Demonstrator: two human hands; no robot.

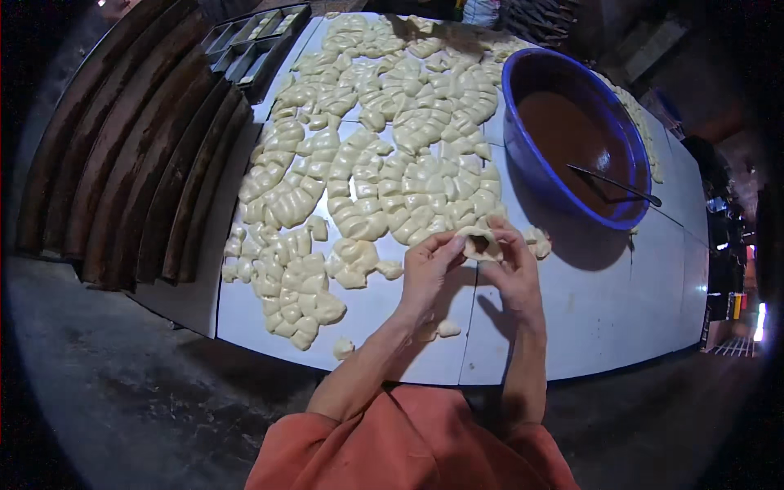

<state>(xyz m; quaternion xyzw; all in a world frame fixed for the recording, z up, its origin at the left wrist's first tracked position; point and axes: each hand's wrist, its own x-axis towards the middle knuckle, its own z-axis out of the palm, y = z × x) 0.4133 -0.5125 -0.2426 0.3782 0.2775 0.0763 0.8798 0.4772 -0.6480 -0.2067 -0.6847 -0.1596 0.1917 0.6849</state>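
Between my two hands, above the near middle of the table, is a small piece of pale dough (483,244) with a dark brown filling in its hollow. My left hand (430,265) pinches its left edge between thumb and fingers. On the other side, my right hand (514,269) grips the right edge, fingers curled over the far rim. Many pale, shiny dough pieces (425,192) lie pressed side by side just beyond and left of my hands. A few loose dough scraps (447,328) rest beneath my wrists.
A large blue basin (517,151) of brown paste (563,131) stands to the right, a dark-handled utensil (616,186) lying in it. Long dark trays (139,155) are stacked at the left, beside a metal divided tray (253,45). The white tabletop (588,302) curves along the near side.
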